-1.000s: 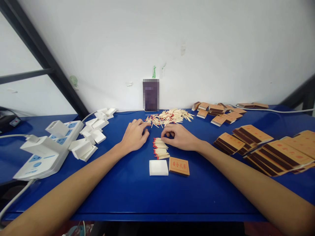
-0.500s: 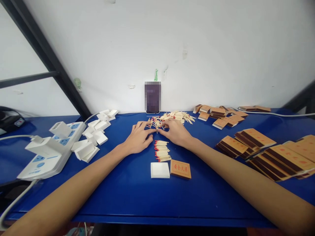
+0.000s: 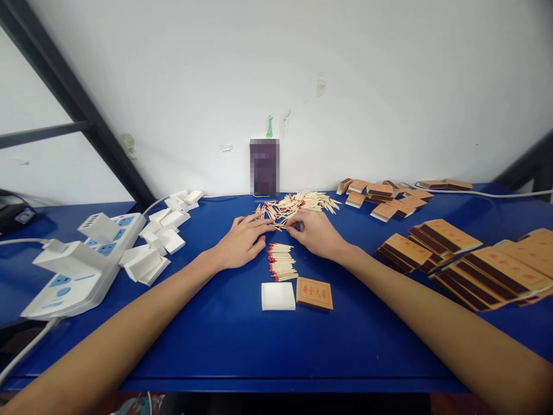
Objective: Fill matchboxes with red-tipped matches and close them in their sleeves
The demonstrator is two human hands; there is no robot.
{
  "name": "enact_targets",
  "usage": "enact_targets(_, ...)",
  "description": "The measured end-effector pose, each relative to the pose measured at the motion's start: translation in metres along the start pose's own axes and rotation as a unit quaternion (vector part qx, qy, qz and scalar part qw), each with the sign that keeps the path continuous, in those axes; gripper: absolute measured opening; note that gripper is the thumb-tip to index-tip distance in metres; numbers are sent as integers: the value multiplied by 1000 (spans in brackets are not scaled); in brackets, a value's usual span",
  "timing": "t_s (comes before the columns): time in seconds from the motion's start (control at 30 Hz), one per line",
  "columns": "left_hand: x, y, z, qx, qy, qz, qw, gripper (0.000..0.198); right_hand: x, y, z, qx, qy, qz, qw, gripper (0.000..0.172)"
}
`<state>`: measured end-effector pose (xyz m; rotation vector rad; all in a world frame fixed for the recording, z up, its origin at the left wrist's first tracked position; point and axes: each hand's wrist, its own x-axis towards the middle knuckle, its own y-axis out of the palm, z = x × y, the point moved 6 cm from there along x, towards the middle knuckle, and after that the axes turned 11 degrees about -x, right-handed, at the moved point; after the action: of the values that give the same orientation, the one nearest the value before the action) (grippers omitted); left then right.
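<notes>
Red Chinese writing is showing on top of the small brown box (image 3: 314, 293) in the middle of the table. It is looking like 安全火柴, four signs in a row. Red marks are also showing on the brown boxes (image 3: 488, 268) at the right, but they are too small to read.

Two bare arms are seen, from the lower corners of the view up to the hands. The left forearm (image 3: 129, 323) and the right forearm (image 3: 432, 317) are uncovered along their whole visible length; they are slender and are drawn wider toward the lower edge by the lens. The left hand (image 3: 242, 239) and the right hand (image 3: 317, 233) are bare as well, with long, thin fingers. Knuckles are faintly marked on both; nails cannot be made out.
</notes>
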<state>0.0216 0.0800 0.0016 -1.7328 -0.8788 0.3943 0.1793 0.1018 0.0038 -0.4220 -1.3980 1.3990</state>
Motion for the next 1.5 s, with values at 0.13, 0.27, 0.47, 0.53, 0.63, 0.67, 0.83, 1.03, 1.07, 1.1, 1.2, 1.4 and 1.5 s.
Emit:
enact_targets(0.13,0,-3,-2,1,20,-25,999,37,-2,-3,-1,11,-2,14,1000,14)
enact_targets(0.27,-1,-6,-1,-5,26,-66,997,32,-3,-4,-6,22,-4,22,1000,14)
enact_targets(0.47,-1,-7,2,0,16,-98,995,26,-4,-2,-6,4,-30,38,999,14)
enact_targets(0.53,-2,-8,2,3,10,-106,994,24,-5,-3,-3,1,-43,44,998,13)
enact_targets(0.63,-2,-8,3,4,7,-113,994,24,-6,-5,0,1,-43,55,998,11)
enact_targets(0.67,-2,-8,3,4,6,-114,994,24,-6,-6,1,0,-36,61,997,11)
enact_targets(0.83,-2,-8,5,8,-5,-117,993,25,-8,-8,2,-5,4,69,998,9)
enact_targets(1.03,-2,-8,4,-7,4,-117,993,25,-8,-2,7,31,-8,70,997,11)
enact_targets(1.07,-2,-8,4,-12,7,-115,993,25,-8,-1,7,29,-10,67,997,11)
enact_targets(1.1,-2,-8,4,-16,10,-113,993,25,-7,-1,7,23,-14,62,998,11)
enact_targets(1.2,-1,-7,4,-19,10,-109,994,27,-7,0,9,-6,-35,43,998,11)
enact_targets(1.4,-3,-13,5,9,-41,-146,988,27,-5,4,12,1,-39,73,997,14)
enact_targets(1.5,-4,-15,5,28,-67,-157,985,21,-2,5,16,-4,-42,68,997,15)
